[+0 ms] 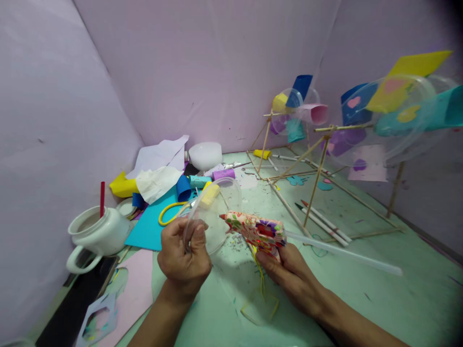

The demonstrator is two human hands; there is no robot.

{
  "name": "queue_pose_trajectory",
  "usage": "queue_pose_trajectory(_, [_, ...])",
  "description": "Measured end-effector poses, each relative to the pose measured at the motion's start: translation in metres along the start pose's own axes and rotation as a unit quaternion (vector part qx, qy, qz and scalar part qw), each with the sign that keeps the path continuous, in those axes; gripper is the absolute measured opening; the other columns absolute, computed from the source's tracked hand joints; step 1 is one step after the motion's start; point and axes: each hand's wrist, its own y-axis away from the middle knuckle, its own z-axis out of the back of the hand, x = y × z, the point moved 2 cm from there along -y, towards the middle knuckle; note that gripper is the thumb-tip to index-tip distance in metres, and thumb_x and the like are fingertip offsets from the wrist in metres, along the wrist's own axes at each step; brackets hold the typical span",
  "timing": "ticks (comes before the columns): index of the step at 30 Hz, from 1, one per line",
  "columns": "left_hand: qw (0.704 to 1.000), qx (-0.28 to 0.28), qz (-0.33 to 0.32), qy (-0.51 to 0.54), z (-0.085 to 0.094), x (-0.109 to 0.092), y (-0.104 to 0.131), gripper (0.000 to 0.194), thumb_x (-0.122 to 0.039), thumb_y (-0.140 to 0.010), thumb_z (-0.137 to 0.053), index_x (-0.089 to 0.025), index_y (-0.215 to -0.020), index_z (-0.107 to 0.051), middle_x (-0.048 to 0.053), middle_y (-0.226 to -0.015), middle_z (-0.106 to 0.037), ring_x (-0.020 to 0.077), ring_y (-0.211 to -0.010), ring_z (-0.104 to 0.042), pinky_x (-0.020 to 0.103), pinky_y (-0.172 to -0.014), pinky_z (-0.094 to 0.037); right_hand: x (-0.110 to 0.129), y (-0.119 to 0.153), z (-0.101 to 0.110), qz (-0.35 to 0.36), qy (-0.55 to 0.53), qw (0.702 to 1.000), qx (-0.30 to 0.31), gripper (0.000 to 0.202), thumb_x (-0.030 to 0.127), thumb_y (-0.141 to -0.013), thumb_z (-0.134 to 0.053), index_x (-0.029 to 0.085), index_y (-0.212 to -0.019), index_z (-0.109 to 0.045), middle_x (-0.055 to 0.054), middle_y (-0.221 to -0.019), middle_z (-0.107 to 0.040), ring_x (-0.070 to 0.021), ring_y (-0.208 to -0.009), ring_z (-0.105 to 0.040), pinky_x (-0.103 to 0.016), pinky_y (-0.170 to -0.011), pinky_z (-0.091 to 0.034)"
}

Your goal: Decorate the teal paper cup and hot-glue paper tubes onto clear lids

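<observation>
My left hand [185, 258] pinches the rim of a clear round plastic lid [217, 236], which stands tilted on edge above the table. In my right hand [289, 272] is a glue gun [255, 229] with a floral wrap, gripped by its handle. Its reddish nozzle points left toward the lid, a small gap between them. A long translucent glue stick [343, 253] sticks out of its back end. Behind the lid lie a yellow paper roll [210, 193] and yellow-handled scissors [170, 212], partly hidden.
Two stick frames with wheels of coloured paper on clear discs stand at the right, the nearer wheel [394, 115] raised. Pencils [325, 224] lie beneath. A white teapot [99, 231], blue sheet [148, 229], pink paper [135, 294] and white bottle [205, 155] are at left and back.
</observation>
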Motion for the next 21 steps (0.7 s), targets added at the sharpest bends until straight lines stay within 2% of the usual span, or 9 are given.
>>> queue_pose_trajectory(5, [1.0,-0.004,-0.013,-0.001,0.0003,-0.0047,-0.0023,0.007,-0.019,-0.082,-0.055,-0.021,-0.076,-0.055,-0.002,-0.062,-0.065,0.0105,-0.056,-0.065,0.02,-0.051,-0.051,0.0005,-0.0004,-0.0006,-0.001,0.015,1.0,-0.001,0.037,0.052,-0.089,-0.043,0.021,-0.077,-0.061,-0.002,-0.054,-0.051,-0.0232,-0.065,-0.053,-0.03,-0.058,-0.041])
queue_pose_trajectory(13, [0.999,-0.007,-0.04,0.002,0.0013,-0.0077,-0.0038,0.004,-0.016,-0.082,-0.056,-0.02,-0.082,-0.054,-0.004,-0.063,-0.065,0.0098,-0.055,-0.066,0.018,-0.049,-0.051,-0.0019,0.0008,-0.0016,-0.008,0.009,1.0,-0.002,0.033,0.048,-0.09,-0.043,0.021,-0.088,-0.062,-0.002,-0.059,-0.054,-0.0226,-0.066,-0.053,-0.029,-0.055,-0.038])
queue_pose_trajectory(21, [1.0,0.002,-0.022,0.01,0.0001,-0.0024,0.0015,0.01,-0.016,-0.081,-0.058,-0.019,-0.09,-0.053,-0.005,-0.062,-0.064,0.0102,-0.056,-0.066,0.019,-0.052,-0.051,-0.0021,0.0005,-0.0023,-0.008,0.028,0.999,-0.021,0.035,0.047,-0.091,-0.042,0.019,-0.098,-0.062,-0.002,-0.061,-0.057,-0.022,-0.066,-0.055,-0.029,-0.056,-0.039])
